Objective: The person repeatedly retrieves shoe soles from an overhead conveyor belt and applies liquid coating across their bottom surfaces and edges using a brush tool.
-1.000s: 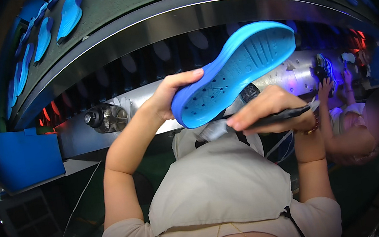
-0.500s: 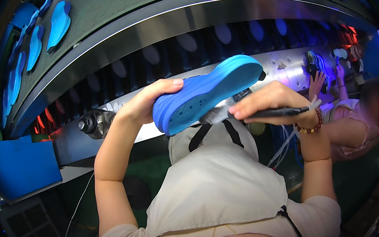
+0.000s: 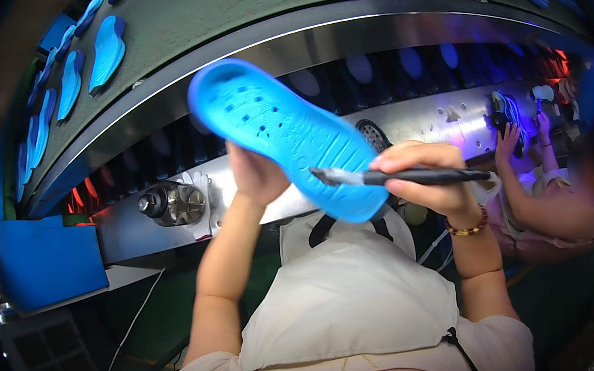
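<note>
A blue shoe sole (image 3: 289,129), its light-blue ribbed face with small holes turned toward me, is held up slantwise over the steel ledge. My left hand (image 3: 256,176) grips it from behind at its left edge; most of those fingers are hidden by the sole. Between the fingers of my right hand (image 3: 424,168) is a brush (image 3: 440,177) with a black handle and a pale tube at its rear end. Its bristles meet or nearly meet the lower part of the sole's face. Beyond the sole, a dark oval perforated piece (image 3: 372,133) partly shows.
A green conveyor belt (image 3: 235,12) with several blue soles (image 3: 107,53) runs along the far side behind a metal rail. On the steel ledge (image 3: 128,228) stands a metal holder with a black-capped bottle (image 3: 154,203). At right sits a co-worker, hands (image 3: 507,143) near blue pieces.
The sole has turned from a sideways tilt to face me, one end rising up and left. My left hand has moved under its left edge; the brush has come from beneath onto its face.
</note>
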`<action>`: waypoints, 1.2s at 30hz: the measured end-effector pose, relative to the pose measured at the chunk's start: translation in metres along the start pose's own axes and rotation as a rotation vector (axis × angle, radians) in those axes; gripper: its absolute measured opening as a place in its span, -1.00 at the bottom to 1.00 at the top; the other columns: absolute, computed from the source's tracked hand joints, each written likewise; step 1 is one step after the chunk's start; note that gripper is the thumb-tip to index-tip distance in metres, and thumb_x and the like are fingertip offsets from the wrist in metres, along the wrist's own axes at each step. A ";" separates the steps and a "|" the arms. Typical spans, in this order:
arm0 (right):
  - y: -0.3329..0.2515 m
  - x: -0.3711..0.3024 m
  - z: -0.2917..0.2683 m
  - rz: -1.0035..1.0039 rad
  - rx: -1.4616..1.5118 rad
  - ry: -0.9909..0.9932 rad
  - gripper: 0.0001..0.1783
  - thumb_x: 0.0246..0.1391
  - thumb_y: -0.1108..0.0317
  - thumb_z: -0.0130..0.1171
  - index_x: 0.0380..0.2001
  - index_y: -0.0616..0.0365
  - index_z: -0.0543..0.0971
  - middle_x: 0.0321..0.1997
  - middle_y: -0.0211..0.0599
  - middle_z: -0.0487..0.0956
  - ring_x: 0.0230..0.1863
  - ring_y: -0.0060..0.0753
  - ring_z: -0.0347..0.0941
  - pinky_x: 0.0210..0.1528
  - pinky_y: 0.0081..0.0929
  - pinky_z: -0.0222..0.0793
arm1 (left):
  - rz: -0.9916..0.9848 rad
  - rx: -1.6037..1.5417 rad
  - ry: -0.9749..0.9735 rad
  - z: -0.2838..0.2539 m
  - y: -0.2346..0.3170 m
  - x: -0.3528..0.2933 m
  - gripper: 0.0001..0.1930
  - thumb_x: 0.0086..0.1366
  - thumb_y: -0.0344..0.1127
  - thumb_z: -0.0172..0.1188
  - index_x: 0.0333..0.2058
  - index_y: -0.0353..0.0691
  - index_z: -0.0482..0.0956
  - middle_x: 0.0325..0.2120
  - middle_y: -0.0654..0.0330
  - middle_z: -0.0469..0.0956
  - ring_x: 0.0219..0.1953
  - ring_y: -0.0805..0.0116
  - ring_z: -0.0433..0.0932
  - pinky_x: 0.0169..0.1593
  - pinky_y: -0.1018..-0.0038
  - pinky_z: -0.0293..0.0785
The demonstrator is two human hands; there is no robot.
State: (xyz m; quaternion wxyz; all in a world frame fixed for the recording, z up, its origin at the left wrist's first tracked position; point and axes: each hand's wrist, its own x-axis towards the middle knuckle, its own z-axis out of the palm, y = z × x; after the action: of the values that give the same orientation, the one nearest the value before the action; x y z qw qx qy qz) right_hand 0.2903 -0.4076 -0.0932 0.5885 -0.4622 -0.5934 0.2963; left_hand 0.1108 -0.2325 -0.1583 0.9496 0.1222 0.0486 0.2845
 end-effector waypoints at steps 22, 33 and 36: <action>-0.007 0.024 0.024 -0.158 -0.097 -0.305 -0.80 -0.27 0.55 0.23 -0.43 0.24 0.56 -0.38 -0.16 0.58 -0.31 -0.31 0.51 -0.23 -0.45 0.38 | 0.249 0.142 -0.146 0.033 -0.017 0.008 -0.08 0.06 0.47 -0.54 0.08 -0.26 0.15 -0.05 -0.08 0.34 -0.04 0.00 0.36 0.02 0.12 0.31; 0.022 0.016 -0.002 0.002 0.337 -0.215 -0.74 -0.28 0.56 0.25 -0.37 0.29 0.56 -0.30 -0.20 0.58 -0.04 -0.23 0.37 0.02 -0.36 0.25 | 0.261 0.327 -0.057 0.060 0.012 0.015 -0.08 0.07 0.46 -0.42 0.10 -0.30 0.13 -0.02 -0.09 0.30 -0.01 -0.02 0.34 0.07 -0.05 0.20; 0.026 0.015 0.010 0.177 0.514 0.064 -0.80 -0.16 0.59 0.14 -0.36 0.33 0.53 -0.26 -0.02 0.54 -0.14 -0.30 0.45 0.03 -0.40 0.27 | 0.254 0.226 0.007 0.076 0.004 0.015 -0.11 0.09 0.42 -0.37 0.14 -0.27 0.08 0.01 -0.10 0.27 0.02 -0.05 0.31 0.09 -0.06 0.16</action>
State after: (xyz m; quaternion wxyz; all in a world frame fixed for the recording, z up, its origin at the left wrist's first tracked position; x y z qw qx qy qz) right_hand 0.2878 -0.3820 -0.1112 0.6768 -0.3572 -0.4370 0.4726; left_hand 0.1331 -0.2365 -0.0842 0.8860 0.2323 0.0676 0.3955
